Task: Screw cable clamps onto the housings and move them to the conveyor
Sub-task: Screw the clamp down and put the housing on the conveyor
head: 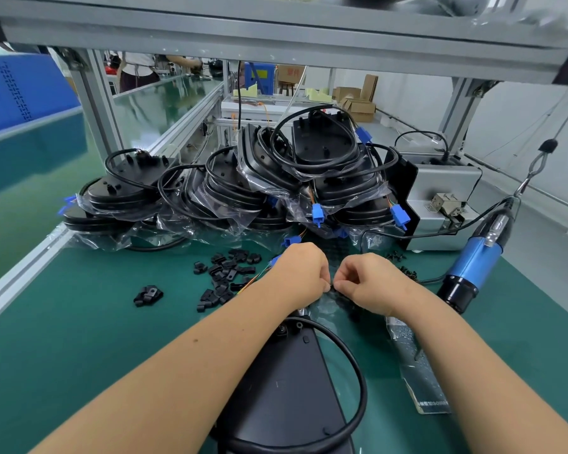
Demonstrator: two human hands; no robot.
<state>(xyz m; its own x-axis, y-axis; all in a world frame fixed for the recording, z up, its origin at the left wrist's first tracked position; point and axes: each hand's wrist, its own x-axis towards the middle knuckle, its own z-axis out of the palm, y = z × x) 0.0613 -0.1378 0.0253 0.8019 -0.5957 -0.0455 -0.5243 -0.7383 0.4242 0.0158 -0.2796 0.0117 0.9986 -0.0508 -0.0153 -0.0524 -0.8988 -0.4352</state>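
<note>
A black housing (pixel 282 388) lies on the green mat in front of me, its black cable (pixel 351 358) looping round its right side. My left hand (pixel 300 273) and my right hand (pixel 368 280) meet just beyond the housing's far end. Both pinch a small black cable clamp (pixel 332 287) between fingertips; the clamp is mostly hidden by the fingers. Several loose black clamps (pixel 227 273) lie scattered to the left of my hands. Small black screws (pixel 407 271) lie to the right.
A heap of bagged housings (pixel 243 191) with cables and blue connectors fills the back of the bench. A blue electric screwdriver (pixel 473 260) hangs at right, in front of a grey screw feeder (pixel 446 191). The conveyor (pixel 20 178) runs along the left. An empty plastic bag (pixel 417 365) lies right.
</note>
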